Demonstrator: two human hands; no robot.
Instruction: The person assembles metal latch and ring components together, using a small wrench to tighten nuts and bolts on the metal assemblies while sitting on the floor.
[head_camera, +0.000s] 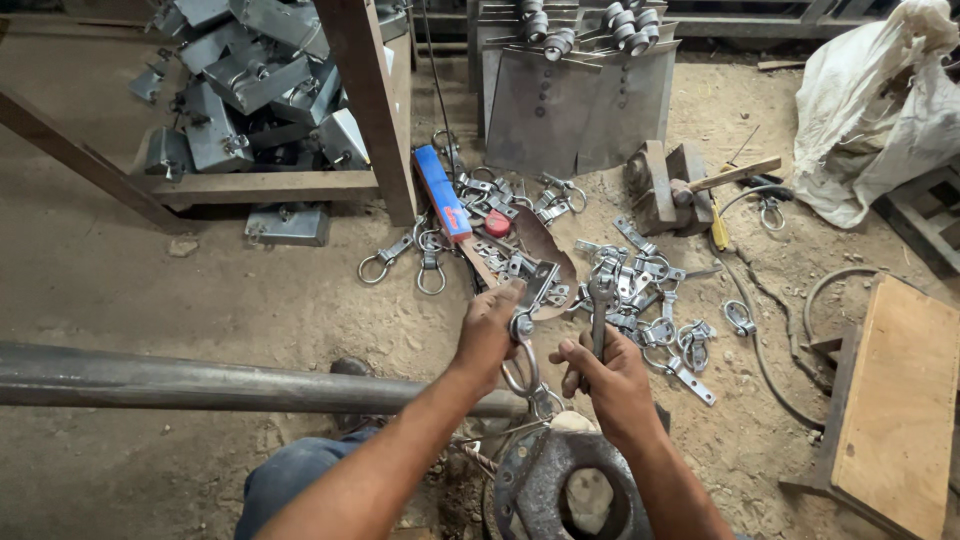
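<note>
My left hand (487, 332) grips a metal ring-and-bracket piece (521, 362), its ring hanging below my fingers. My right hand (606, 376) holds a small steel wrench (601, 305) upright, its jaw above my knuckles. Both hands hover over a round, rusty iron block (545, 482) with a hole in its middle, close to my knees. A heap of the same ring brackets (640, 290) lies on the sandy ground just beyond my hands.
A steel pipe (180, 380) runs across from the left. Behind stand a wooden frame (375, 110) holding stacked metal boxes (250, 70), bent sheet plates (575, 110), a hammer (715, 180), a white sack (880, 110) and a wooden board (895, 400) at right. A blue-and-red tool (442, 192) lies nearby.
</note>
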